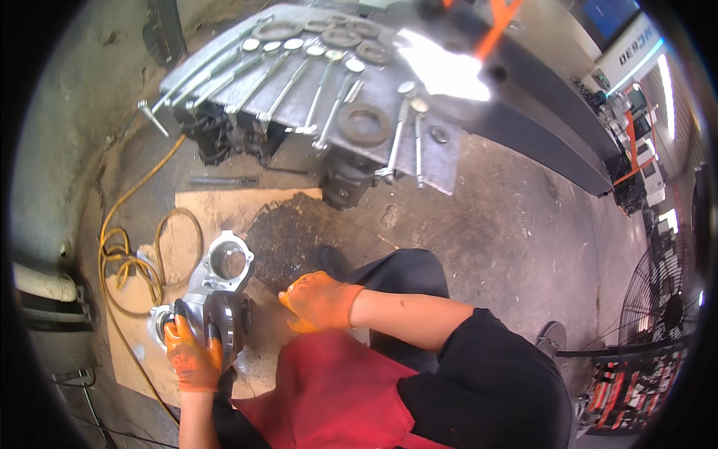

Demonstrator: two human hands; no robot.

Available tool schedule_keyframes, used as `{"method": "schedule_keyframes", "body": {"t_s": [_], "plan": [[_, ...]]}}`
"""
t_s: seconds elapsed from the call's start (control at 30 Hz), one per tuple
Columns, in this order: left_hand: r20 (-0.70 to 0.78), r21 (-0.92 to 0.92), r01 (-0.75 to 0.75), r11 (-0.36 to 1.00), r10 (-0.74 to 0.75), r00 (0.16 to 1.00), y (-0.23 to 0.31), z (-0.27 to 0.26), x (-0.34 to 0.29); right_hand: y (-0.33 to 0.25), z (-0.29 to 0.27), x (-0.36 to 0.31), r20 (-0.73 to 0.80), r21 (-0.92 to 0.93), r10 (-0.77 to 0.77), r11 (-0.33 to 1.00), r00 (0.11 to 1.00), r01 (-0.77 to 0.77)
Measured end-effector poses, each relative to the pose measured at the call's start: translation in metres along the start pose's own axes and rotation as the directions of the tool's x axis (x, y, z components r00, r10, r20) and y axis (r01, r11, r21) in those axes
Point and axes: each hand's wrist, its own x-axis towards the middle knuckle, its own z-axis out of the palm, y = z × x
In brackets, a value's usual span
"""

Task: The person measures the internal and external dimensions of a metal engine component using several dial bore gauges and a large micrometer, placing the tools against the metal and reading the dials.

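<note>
A silver machined metal housing [196, 299] with round bores rests in front of me at the lower left, above a cardboard sheet. My left hand [193, 350], in an orange glove with dark fingertips, grips its near side with fingers and thumb apart over the metal. A dark round flange [218, 318] sits against the housing's right side. To the right, apart from the housing, my right hand [318, 301] is held above my lap in a matching orange glove. Its fingers are curled closed, and what they hold, if anything, is hidden.
Ahead stands a metal-topped table [441, 161] with several long-stemmed valves, rings and a thick washer [363, 124]. A yellow hose [105, 232] coils at the left on the cardboard [123, 359]. A dark bar [224, 181] lies on the floor. A black fan [666, 299] stands at right.
</note>
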Motion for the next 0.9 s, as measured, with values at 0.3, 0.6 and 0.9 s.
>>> {"method": "schedule_keyframes", "body": {"t_s": [0.3, 0.6, 0.9], "plan": [[-0.143, 0.100, 0.018, 0.995, -0.004, 0.990, -0.004, 0.020, -0.003, 0.027, -0.069, -0.065, -0.581, 0.168, -0.007, 0.978, 0.814, 0.128], [-0.315, 0.136, -0.068, 0.988, 0.108, 0.943, -0.011, 0.039, -0.008, 0.292, -0.189, -0.129, -0.602, 0.777, 0.757, 0.480, 0.256, 0.408], [-0.240, 0.085, -0.007, 0.996, 0.027, 0.970, -0.003, 0.015, -0.009, 0.451, -0.251, -0.101, -0.009, 0.807, 0.999, -0.024, 0.054, 0.590]]}}
